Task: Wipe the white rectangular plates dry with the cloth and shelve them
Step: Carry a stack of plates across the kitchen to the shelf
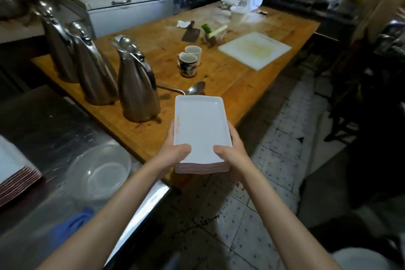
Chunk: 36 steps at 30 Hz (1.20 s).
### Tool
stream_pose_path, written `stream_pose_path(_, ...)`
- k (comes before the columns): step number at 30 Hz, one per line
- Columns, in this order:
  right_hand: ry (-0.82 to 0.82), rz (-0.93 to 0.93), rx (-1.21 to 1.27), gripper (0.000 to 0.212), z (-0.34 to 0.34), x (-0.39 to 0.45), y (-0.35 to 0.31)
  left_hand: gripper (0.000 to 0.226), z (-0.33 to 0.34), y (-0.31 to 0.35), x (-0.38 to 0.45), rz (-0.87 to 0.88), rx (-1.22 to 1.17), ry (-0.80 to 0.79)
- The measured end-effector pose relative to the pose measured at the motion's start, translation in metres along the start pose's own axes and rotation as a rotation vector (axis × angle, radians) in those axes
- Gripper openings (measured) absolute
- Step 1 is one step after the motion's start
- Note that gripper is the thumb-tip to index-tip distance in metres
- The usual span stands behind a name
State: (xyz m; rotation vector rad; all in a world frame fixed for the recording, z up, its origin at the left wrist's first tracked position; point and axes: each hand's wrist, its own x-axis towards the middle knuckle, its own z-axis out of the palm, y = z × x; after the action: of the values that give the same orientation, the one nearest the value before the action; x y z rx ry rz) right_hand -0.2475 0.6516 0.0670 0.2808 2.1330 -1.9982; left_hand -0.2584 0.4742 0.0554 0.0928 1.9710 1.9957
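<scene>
Stack of plates (200,129): white, rectangular, shallow-rimmed, edges showing as reddish-brown bands, a small orange mark on the top plate's left rim, too blurred to read. Left hand (173,153) and right hand (232,151) are gripping the stack's near corners, thumbs lying on top, holding it over the near end of the wooden table (230,76).

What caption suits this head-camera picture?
Both hands, left and right, carry a stack of white rectangular plates beside a wooden table.
</scene>
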Motion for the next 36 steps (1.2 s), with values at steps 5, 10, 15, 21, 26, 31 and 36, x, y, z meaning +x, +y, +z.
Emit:
stream_pose_path(5,0.138,0.011,0.060,0.078,-0.030,0.022,-0.001,0.099,0.021,0.010,0.048,0.006,0.014,-0.149)
stream_pose_path(10,0.286,-0.016,0.127,0.075,-0.062,0.039,-0.001,0.102,0.047,0.019,0.098,-0.013,0.060,-0.283)
stream_pose_path(15,0.387,-0.020,0.194,0.073,-0.104,0.051,-0.004,0.100,0.086,0.024,0.140,-0.039,0.094,-0.365)
stream_pose_path(21,0.447,-0.040,0.207,0.066,-0.177,0.072,-0.006,0.096,0.154,0.030,0.195,-0.078,0.086,-0.426)
stream_pose_path(26,0.462,-0.021,0.201,0.070,-0.252,0.106,0.002,0.092,0.217,0.030,0.246,-0.055,0.069,-0.409)
stream_pose_path(31,0.443,-0.014,0.192,0.078,-0.321,0.144,0.001,0.116,0.268,0.033,0.297,0.035,0.043,-0.441)
stream_pose_path(36,0.430,-0.006,0.216,0.079,-0.373,0.190,-0.002,0.118,0.301,0.039,0.355,0.082,0.078,-0.452)
